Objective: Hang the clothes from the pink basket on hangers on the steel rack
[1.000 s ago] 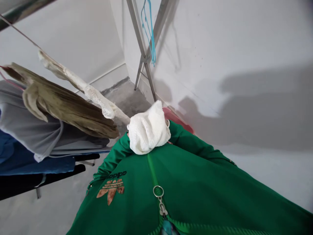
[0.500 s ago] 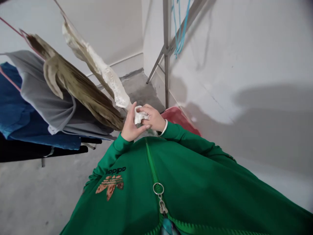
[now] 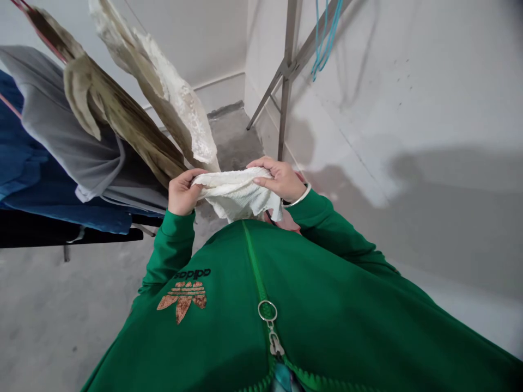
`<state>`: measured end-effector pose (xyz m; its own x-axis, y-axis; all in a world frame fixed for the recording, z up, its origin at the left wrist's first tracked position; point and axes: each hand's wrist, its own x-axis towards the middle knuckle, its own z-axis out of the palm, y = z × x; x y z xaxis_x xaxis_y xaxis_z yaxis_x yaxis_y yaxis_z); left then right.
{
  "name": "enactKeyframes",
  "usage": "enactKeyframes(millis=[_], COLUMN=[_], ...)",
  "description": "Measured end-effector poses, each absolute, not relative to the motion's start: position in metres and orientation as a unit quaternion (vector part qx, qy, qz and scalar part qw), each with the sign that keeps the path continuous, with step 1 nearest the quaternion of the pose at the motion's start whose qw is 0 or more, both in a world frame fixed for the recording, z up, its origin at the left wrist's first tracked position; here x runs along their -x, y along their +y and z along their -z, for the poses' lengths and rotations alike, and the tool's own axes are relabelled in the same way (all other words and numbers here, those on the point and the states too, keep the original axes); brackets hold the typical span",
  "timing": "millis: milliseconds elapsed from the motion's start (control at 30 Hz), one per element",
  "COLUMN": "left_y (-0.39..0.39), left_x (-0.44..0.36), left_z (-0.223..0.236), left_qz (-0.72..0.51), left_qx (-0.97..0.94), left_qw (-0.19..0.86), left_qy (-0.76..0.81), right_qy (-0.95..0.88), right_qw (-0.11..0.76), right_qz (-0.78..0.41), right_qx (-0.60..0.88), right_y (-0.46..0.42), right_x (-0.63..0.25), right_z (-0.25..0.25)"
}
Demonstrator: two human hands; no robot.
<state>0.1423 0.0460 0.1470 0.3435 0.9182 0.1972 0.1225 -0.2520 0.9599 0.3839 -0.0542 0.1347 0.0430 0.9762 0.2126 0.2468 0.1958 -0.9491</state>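
Note:
A white, ribbed cloth garment (image 3: pixel 235 190) is stretched between my two hands, just in front of my green jacket (image 3: pixel 318 294). My left hand (image 3: pixel 183 190) pinches its left end between thumb and fingers. At the other end, my right hand (image 3: pixel 281 178), with a pale bangle at the wrist, grips the cloth with the thumb on the near side. The lower part of the garment droops in folds towards my jacket. What kind of garment it is cannot be made out. Just beyond it hangs a white lacy garment (image 3: pixel 192 120).
On the left hang an olive garment (image 3: pixel 122 120), a grey garment (image 3: pixel 65 125) and blue clothing (image 3: pixel 61 190). A metal rack leg (image 3: pixel 286 98) stands ahead, with light-blue hangers (image 3: pixel 327 38) beside it. Part of a pink-red container (image 3: pixel 288 220) shows below my right hand.
My hands have moved apart. The white cloth, bunched between them before, is now spread out and held at both ends. The view has shifted slightly.

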Motion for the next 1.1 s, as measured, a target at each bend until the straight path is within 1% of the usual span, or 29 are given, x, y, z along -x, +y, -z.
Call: enactKeyframes(millis=[167,267,367,533,633,700,767,900,1000,1100], left_y=[0.038,0.036,0.042,0.063,0.075,0.079,0.082,0.087,0.089,0.088], left_x=[-0.151,-0.151,-0.146,-0.135,-0.129,-0.124,-0.120,-0.117,-0.120,-0.124], left_z=[-0.158,-0.161,-0.162,-0.144,-0.119,-0.103,-0.092,-0.086,-0.087,-0.094], left_qz=[-0.427,-0.418,-0.383,-0.227,-0.165,-0.163,-0.182,-0.275,-0.371,-0.438], left_qx=[-0.612,-0.628,-0.705,-0.870,-0.877,-0.853,-0.816,-0.731,-0.668,-0.615], left_qw=[0.546,0.539,0.471,0.266,0.208,0.221,0.269,0.355,0.389,0.424], left_qy=[0.380,0.375,0.365,0.347,0.401,0.443,0.478,0.514,0.515,0.500], right_qy=[-0.586,-0.581,-0.571,-0.464,-0.409,-0.377,-0.354,-0.355,-0.403,-0.482], right_qw=[0.450,0.448,0.472,0.595,0.657,0.703,0.736,0.750,0.714,0.628], right_qz=[-0.484,-0.470,-0.419,-0.435,-0.432,-0.415,-0.393,-0.354,-0.307,-0.237], right_qx=[0.469,0.490,0.526,0.492,0.462,0.439,0.421,0.432,0.482,0.563], right_y=[-0.059,-0.058,-0.056,-0.059,-0.063,-0.065,-0.067,-0.069,-0.072,-0.078], right_x=[-0.380,-0.375,-0.374,-0.384,-0.391,-0.396,-0.402,-0.414,-0.425,-0.438], right_z=[-0.134,-0.132,-0.135,-0.153,-0.168,-0.177,-0.182,-0.182,-0.180,-0.177])
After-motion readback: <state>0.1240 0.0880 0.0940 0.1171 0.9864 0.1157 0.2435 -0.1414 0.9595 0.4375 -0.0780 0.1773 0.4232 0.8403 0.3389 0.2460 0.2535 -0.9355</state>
